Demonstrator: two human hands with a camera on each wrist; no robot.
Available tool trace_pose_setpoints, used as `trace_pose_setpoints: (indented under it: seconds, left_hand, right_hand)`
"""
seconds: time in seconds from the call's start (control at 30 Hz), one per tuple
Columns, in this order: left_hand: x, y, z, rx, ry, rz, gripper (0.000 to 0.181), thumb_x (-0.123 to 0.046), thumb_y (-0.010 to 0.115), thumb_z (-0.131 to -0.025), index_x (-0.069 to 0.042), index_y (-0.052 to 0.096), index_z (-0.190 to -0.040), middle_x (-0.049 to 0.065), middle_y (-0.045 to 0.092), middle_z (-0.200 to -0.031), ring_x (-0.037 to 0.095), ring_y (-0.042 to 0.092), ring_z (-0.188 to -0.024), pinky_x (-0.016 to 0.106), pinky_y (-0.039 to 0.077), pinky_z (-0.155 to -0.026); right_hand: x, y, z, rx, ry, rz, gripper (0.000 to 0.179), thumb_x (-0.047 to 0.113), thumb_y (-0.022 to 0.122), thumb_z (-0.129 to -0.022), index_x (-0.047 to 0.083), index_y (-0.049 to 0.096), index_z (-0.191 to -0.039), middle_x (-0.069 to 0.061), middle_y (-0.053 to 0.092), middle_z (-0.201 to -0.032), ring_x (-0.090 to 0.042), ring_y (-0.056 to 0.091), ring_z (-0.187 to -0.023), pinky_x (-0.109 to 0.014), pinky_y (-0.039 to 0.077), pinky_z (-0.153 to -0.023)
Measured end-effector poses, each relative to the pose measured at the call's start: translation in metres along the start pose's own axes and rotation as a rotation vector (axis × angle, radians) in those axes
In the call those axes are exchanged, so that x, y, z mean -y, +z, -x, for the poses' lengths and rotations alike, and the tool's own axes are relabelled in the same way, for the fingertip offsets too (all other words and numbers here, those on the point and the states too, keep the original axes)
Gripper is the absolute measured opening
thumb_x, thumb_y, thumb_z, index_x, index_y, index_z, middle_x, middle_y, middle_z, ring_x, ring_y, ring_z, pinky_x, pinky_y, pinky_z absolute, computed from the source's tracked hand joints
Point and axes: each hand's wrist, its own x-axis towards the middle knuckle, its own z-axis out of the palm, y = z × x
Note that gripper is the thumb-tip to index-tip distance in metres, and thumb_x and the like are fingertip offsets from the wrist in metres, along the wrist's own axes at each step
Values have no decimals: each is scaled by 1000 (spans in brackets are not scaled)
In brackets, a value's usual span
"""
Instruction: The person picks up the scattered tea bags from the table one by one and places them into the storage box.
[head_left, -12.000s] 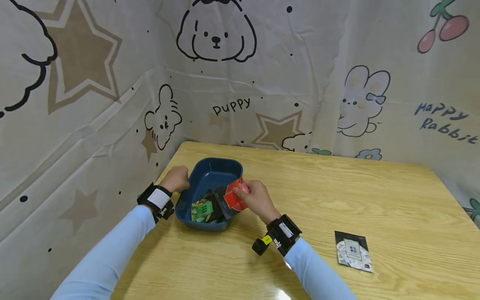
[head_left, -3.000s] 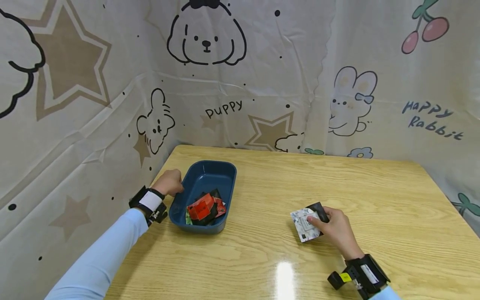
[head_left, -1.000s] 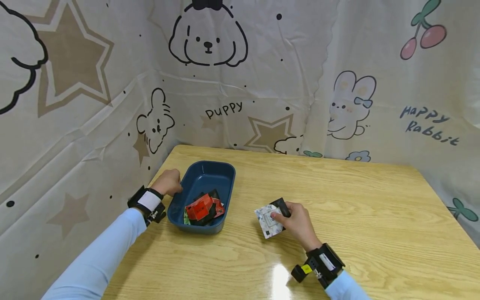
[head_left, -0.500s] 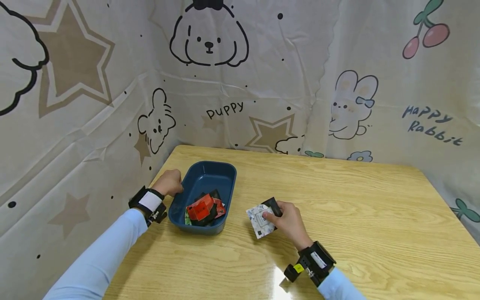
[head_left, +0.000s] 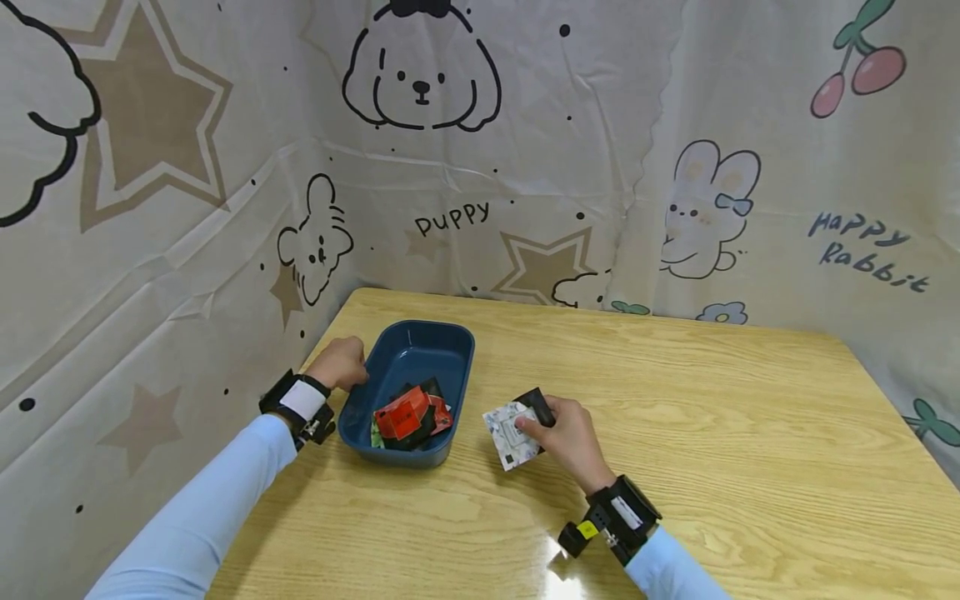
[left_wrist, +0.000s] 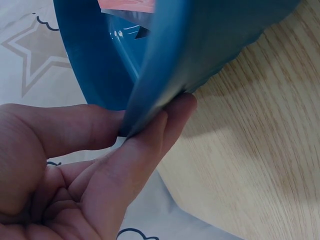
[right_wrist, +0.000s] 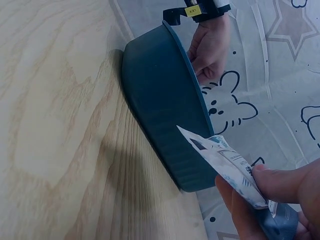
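My left hand point(head_left: 339, 364) pinches the left rim of a dark blue plastic basin point(head_left: 420, 354); the left wrist view has the thumb inside the wall and the fingers outside. Inside the basin's near half lie several flat sachets, a red one point(head_left: 402, 414) on top, with black and green ones partly hidden under it. Right of the basin, my right hand point(head_left: 572, 439) holds a white-and-black sachet point(head_left: 512, 433) between thumb and fingers, raised over the table. In the right wrist view this sachet point(right_wrist: 225, 165) overlaps the basin's outer wall.
The wood-grain table point(head_left: 675, 433) carries the basin at its left side. A pale printed cloth point(head_left: 570, 150) with cartoon drawings hangs behind the table and along its left. A bright reflection lies on the tabletop near the front.
The red sachet, earlier in my right hand, now lies in the basin. My right hand has taken the white-and-black sachet off the table and carried it left. My left hand stays on the rim.
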Motion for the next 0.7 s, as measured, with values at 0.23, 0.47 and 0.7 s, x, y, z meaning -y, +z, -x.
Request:
trace_pose_setpoints:
  seconds: [0.23,0.47,0.7]
  left_hand:
    - [-2,0,1,8,-1,-3,40,7,57,-74,-15,35,-50,-5,26,-48,8,25,-42,22,30,-44]
    - [-4,-1,1,2,8,-13,39,7,57,-74,-15,35,-50,-6,26,-48,8,26,-42,22,31,-43]
    - [-3,0,1,-9,18,-12,39,7,56,-73,-15,35,-50,-6,26,-48,8,27,-42,22,31,-43]
  right_hand:
    - [7,5,-6,6,-56,3,10,13,76,-83,6,70,-88,1,62,-67,-9,46,-53,-23,29,-46]
    - [15,8,-12,14,-80,7,10,12,76,-83,6,70,-89,1,64,-69,-9,50,-53,-22,30,-46]
    - [25,13,-18,20,-129,22,12,14,76,-83,5,70,-90,1,64,-70,-9,49,-54,-23,32,-46]
